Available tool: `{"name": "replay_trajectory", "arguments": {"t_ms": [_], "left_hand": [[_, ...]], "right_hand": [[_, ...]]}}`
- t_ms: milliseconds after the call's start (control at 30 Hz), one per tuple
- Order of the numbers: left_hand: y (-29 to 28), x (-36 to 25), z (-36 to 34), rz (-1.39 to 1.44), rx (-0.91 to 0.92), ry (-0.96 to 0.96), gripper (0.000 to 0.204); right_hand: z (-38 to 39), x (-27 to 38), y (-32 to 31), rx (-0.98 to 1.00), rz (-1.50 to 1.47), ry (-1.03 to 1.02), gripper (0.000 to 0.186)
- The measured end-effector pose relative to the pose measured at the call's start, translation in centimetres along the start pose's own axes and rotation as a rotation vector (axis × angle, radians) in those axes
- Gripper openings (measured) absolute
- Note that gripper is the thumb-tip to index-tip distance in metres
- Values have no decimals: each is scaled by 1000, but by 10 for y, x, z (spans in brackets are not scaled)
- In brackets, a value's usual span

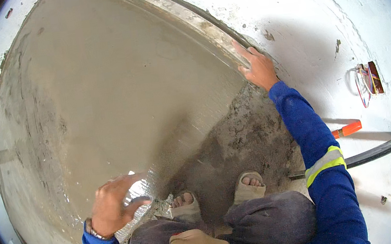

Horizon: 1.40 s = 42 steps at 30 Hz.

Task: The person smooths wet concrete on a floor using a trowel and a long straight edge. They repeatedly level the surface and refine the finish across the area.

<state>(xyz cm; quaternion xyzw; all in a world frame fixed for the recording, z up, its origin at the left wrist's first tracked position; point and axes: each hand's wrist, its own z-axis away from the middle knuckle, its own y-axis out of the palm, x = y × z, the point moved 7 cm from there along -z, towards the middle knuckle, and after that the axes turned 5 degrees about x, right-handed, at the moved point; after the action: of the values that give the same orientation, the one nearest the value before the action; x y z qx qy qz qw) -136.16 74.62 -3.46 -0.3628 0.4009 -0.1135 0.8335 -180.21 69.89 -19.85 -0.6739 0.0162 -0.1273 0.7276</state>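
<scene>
Apparently, smoothing the wet cement screed is in hand; the next move likely calls for light, even contact. It spreads ahead of the left hand, fingers parted (seemingly holding nothing), while the right hand, unclenched, touches the pale strip along the white wall.

The left hand sits at the lower left of the frame, thumb and fingers parted in a curve. The right arm extends from the lower right, its right hand right of upper centre, index finger stretched toward the upper left.
</scene>
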Motion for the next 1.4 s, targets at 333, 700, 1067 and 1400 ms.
{"name": "replay_trajectory", "arguments": {"t_ms": [333, 700, 1067, 1400], "left_hand": [[7, 0, 0, 31, -84, 83, 51], [15, -9, -17, 69, -32, 150, 51], [31, -35, -27, 95, 12, 255, 53], [40, -62, -54, 59, 56, 343, 58]], "right_hand": [[13, -2, 3, 3, -70, -49, 86], [27, -5, 2, 40, -97, -14, 85], [33, 6, 9, 4, -28, -55, 86], [-6, 26, -5, 16, -104, -24, 85]]}}
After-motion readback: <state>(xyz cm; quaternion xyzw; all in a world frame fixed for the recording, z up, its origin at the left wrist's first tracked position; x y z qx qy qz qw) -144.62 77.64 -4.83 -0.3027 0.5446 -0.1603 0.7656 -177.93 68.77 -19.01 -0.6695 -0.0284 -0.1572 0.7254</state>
